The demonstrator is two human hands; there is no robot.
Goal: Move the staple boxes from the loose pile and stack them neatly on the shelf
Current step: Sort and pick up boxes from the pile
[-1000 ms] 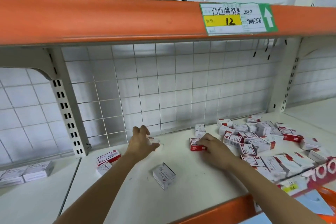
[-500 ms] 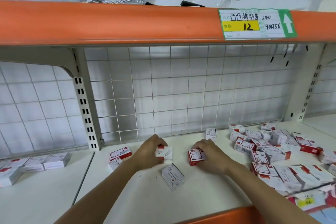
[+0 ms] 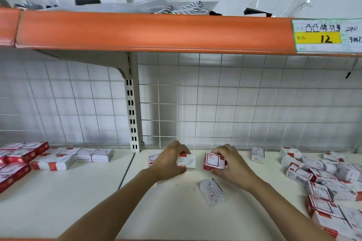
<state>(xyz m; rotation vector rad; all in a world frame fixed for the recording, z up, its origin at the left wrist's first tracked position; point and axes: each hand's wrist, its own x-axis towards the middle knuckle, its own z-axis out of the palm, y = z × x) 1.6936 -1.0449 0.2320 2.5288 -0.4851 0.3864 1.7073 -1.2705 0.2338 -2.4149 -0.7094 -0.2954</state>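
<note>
**A:** Both hands are down on the white shelf (image 3: 78, 201), a smooth, matt board with an orange front lip. The left hand (image 3: 166, 162) is curled round a small white carton (image 3: 187, 161), thumb below and fingers over the top, a paperclip drawing on its face and a red strip along the upper edge.

**B:** And the right hand (image 3: 232, 164) grips a red-and-white box (image 3: 214, 161), fingers hooked over its top and far end. Crisp rectangular cardboard, label framed in red. The two boxes are near each other but apart, both low over the board towards the back grid; I can't tell if they touch it.

**A:** Nearer the front, between the forearms, a white box (image 3: 211, 191) lies flat and askew, printing on top.

**B:** Off to the right, the loose pile (image 3: 323, 180): many of the same little cartons, tilted, overlapping, some on edge. One stands alone upright (image 3: 257, 154) at the back.

**A:** Left of the slotted metal upright (image 3: 132, 115), on the neighbouring board, flat rows of boxes (image 3: 39, 158) lie side by side and stacked. Another red-edged box (image 3: 153, 159) peeks out behind the left wrist.

**B:** Behind everything, white wire mesh (image 3: 235, 103) in squares. Above, an orange shelf edge (image 3: 152, 31), glossy plastic, carrying a price tag (image 3: 325, 35) with a yellow band reading 12.
</note>
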